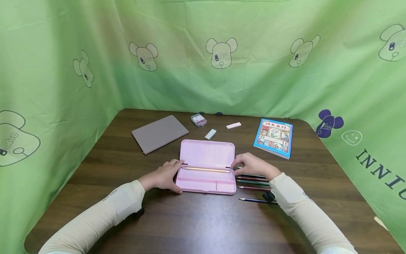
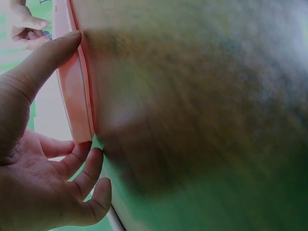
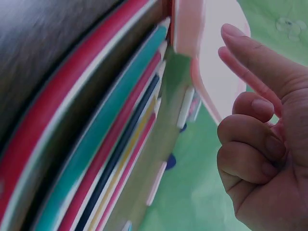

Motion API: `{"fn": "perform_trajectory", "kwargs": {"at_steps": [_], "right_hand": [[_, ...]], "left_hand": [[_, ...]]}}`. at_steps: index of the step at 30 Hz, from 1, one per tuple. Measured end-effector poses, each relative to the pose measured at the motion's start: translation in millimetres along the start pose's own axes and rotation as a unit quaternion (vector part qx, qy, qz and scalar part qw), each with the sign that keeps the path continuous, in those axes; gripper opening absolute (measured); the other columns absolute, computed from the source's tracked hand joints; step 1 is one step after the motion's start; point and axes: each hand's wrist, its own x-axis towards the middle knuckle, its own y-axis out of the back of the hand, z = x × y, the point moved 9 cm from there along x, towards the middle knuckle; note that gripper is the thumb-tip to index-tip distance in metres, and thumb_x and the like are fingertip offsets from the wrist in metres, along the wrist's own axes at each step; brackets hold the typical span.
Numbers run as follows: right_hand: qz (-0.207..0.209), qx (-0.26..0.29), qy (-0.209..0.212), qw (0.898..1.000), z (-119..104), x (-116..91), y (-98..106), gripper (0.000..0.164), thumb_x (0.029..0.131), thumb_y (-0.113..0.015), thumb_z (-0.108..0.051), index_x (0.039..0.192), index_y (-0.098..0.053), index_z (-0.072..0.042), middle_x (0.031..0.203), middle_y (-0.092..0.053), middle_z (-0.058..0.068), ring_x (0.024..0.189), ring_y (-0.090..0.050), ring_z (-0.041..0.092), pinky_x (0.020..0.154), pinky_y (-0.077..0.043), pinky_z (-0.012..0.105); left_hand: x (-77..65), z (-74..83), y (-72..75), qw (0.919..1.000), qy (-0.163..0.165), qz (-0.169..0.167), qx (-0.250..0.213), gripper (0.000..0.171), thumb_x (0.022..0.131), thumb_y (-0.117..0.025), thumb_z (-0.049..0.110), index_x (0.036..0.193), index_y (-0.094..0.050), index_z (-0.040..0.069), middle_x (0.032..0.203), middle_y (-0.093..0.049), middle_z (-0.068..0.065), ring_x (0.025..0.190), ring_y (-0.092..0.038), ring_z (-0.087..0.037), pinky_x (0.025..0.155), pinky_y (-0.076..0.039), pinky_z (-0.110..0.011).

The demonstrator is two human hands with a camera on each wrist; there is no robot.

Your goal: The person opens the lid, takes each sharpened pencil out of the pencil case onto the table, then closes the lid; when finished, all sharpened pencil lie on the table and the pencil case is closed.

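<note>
The pink pencil case [image 1: 225, 187] lies with its lid [image 1: 207, 153] raised at the back. Along its rear compartment rests a light-coloured pencil [image 1: 206, 170]. My left hand [image 1: 162, 175] grips the case's left end, thumb at the front edge and fingers towards the back; the left wrist view shows the thumb [image 2: 62, 50] against the case wall. At the other end my right hand [image 1: 252, 165] is close to the pencil's tip, its index finger and thumb extended. In the right wrist view the remaining fingers [image 3: 250, 144] are curled, and no object shows between the fingertips.
Several coloured pencils, among them a dark blue pencil [image 1: 253, 200], lie right of the case, partly under my right arm. Behind are a grey notebook [image 1: 160, 134], a small clear box [image 1: 198, 120], a white eraser [image 1: 210, 134], a pink eraser [image 1: 233, 125] and a blue-edged book [image 1: 274, 137].
</note>
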Motion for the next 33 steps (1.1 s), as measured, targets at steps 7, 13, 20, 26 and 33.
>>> {"fn": "perform_trajectory", "kwargs": {"at_steps": [7,13,20,26,33], "right_hand": [[-0.036,-0.024,-0.018,0.999,-10,9,-18,0.027,0.078,-0.074,-0.021,0.101,-0.072,-0.008,0.087,-0.068,-0.001,0.072,-0.053,0.011,0.066,-0.045,0.024],[-0.046,-0.066,-0.031,0.996,-14,12,-24,0.02,0.079,-0.073,-0.019,0.096,-0.073,-0.009,0.075,-0.063,-0.007,0.064,-0.047,0.005,0.06,-0.04,0.02],[-0.051,-0.071,-0.021,0.996,-15,16,-29,0.009,0.078,-0.074,-0.019,0.072,-0.066,-0.016,0.061,-0.051,-0.011,0.057,-0.043,0.003,0.055,-0.038,0.019],[-0.037,-0.06,-0.008,0.997,-16,17,-28,0.011,0.077,-0.072,-0.016,0.069,-0.065,-0.015,0.059,-0.047,-0.011,0.055,-0.04,0.002,0.053,-0.035,0.019],[0.01,-0.011,-0.013,1.0,-14,10,-11,0.004,0.078,-0.071,-0.016,0.079,-0.07,-0.013,0.071,-0.06,-0.007,0.063,-0.047,0.006,0.058,-0.041,0.02]], "left_hand": [[0.8,-0.4,-1.3,1.0,0.001,-0.002,0.005,0.103,0.064,-0.082,0.038,0.144,-0.026,0.004,0.14,-0.036,-0.013,0.123,-0.037,-0.034,0.099,-0.032,-0.053],[0.1,-0.6,-0.8,1.0,0.005,-0.002,0.001,0.104,0.064,-0.083,0.038,0.145,-0.026,0.005,0.14,-0.036,-0.013,0.124,-0.036,-0.034,0.099,-0.032,-0.054],[-0.5,0.3,0.6,1.0,-0.001,0.0,0.003,0.104,0.064,-0.083,0.037,0.144,-0.026,0.003,0.14,-0.036,-0.014,0.123,-0.037,-0.034,0.099,-0.032,-0.054],[0.1,0.8,0.6,1.0,-0.007,0.004,0.005,0.104,0.063,-0.083,0.038,0.144,-0.027,0.003,0.139,-0.037,-0.014,0.122,-0.038,-0.035,0.097,-0.033,-0.054],[-0.7,0.5,1.0,1.0,-0.006,0.005,0.004,0.104,0.063,-0.083,0.038,0.144,-0.027,0.004,0.139,-0.037,-0.013,0.122,-0.037,-0.035,0.097,-0.033,-0.054]]}}
